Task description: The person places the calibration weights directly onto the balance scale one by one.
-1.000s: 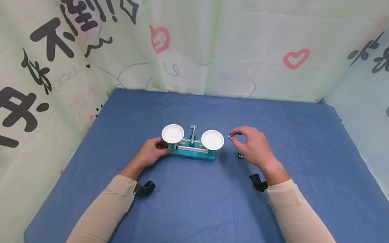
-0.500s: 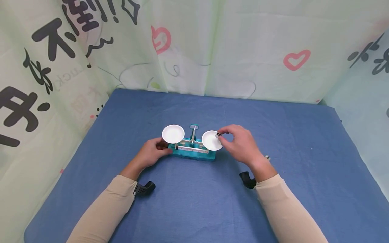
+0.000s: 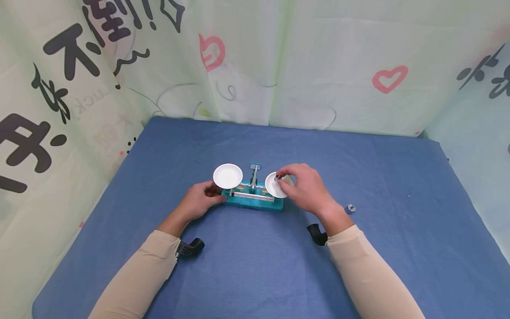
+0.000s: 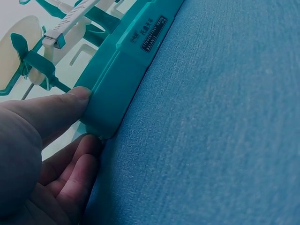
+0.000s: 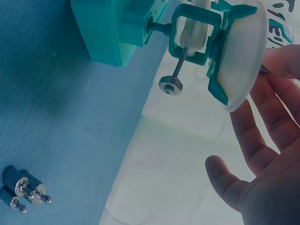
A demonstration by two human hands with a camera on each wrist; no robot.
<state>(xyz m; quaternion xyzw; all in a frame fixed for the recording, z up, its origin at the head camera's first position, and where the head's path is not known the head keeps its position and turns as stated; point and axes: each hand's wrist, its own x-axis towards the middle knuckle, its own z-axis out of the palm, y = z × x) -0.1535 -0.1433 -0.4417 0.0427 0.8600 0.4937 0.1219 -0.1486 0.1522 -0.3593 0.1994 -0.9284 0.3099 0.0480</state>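
Note:
A teal balance scale (image 3: 253,203) with two white pans stands mid-table. My left hand (image 3: 198,200) grips the left end of its base; in the left wrist view the thumb (image 4: 70,105) lies on the base and curled fingers (image 4: 84,164) touch its end. Over the right pan (image 3: 272,186), my right hand (image 3: 307,188) pinches a small shiny metal weight (image 3: 277,177) between thumb and forefinger. The right wrist view shows the pan (image 5: 243,56) from its side, with most of the weight hidden. No weight is visible on the left pan (image 3: 228,176).
Metal weights (image 3: 350,208) stand on the blue cloth right of my right wrist; the right wrist view shows several knobbed weights (image 5: 35,190) close together. A printed pale curtain (image 3: 318,66) borders the table. Each wrist carries a black mount (image 3: 191,247).
My right hand has moved left with the pinched weight, from beside the right pan to over it. The weights on the cloth have come into sight. My left hand stays on the base.

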